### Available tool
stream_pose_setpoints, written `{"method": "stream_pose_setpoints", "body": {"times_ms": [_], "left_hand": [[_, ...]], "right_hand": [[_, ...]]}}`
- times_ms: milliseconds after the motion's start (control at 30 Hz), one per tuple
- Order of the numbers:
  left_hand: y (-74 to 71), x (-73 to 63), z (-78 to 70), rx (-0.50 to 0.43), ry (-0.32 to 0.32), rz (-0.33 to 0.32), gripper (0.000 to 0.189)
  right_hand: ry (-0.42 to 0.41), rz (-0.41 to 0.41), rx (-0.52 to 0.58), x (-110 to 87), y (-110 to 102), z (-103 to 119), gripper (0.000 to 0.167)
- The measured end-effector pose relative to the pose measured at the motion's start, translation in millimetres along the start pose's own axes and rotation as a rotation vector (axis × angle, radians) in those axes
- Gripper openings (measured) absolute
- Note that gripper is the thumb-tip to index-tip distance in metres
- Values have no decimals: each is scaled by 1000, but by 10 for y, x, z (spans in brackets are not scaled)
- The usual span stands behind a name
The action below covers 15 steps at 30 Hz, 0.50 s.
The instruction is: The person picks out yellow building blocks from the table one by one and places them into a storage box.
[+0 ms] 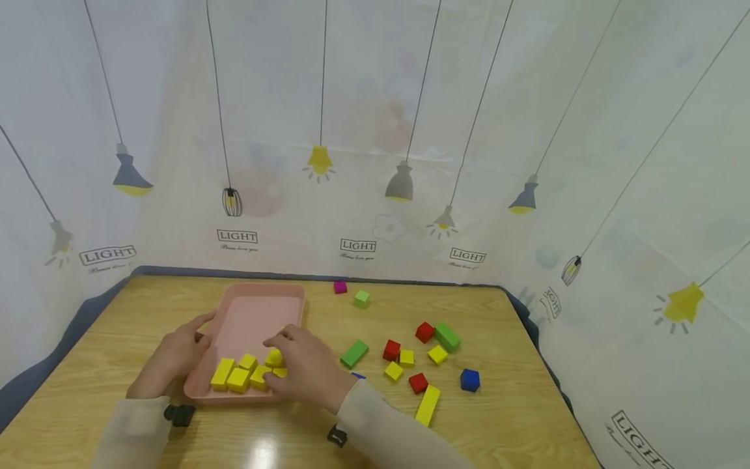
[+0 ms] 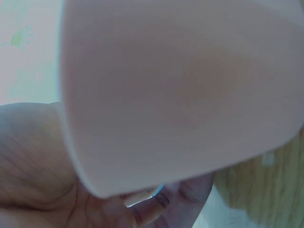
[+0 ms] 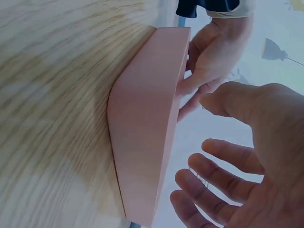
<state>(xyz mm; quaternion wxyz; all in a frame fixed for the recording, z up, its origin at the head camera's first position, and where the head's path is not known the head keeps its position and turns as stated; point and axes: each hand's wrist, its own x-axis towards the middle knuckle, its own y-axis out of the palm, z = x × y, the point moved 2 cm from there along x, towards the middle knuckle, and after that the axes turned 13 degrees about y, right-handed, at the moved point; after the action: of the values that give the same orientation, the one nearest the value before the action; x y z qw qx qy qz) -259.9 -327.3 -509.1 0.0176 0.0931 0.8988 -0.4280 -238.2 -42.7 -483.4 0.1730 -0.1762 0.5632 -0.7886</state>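
A pink tray [image 1: 258, 316] stands on the table, with several yellow blocks [image 1: 238, 380] grouped at its near end. My left hand [image 1: 172, 358] holds the tray's left side, thumb at the rim. The left wrist view is mostly filled by the tray wall [image 2: 180, 95], with the palm [image 2: 38, 166] beside it. Over the near right corner of the tray is my right hand [image 1: 307, 368], its fingers close above the yellow blocks and hiding some of them. In the right wrist view its fingers [image 3: 213, 185] are spread and loosely bent, with nothing between them and the thumb.
Right of the tray lie loose red blocks [image 1: 424, 332], green blocks [image 1: 354, 354], yellow blocks [image 1: 428, 405] and a blue cube [image 1: 470, 380]. Another blue piece [image 1: 359, 376] is partly hidden by the right arm. A magenta cube [image 1: 340, 287] sits near the table's back edge.
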Motion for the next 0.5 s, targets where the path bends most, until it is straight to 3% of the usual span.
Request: {"method": "stream_pose_setpoints", "body": {"times_ms": [500], "left_hand": [[-11,-2,2,36,13,-13,66]], "right_hand": [[107,20,105,-444,-149,-498,57]]}}
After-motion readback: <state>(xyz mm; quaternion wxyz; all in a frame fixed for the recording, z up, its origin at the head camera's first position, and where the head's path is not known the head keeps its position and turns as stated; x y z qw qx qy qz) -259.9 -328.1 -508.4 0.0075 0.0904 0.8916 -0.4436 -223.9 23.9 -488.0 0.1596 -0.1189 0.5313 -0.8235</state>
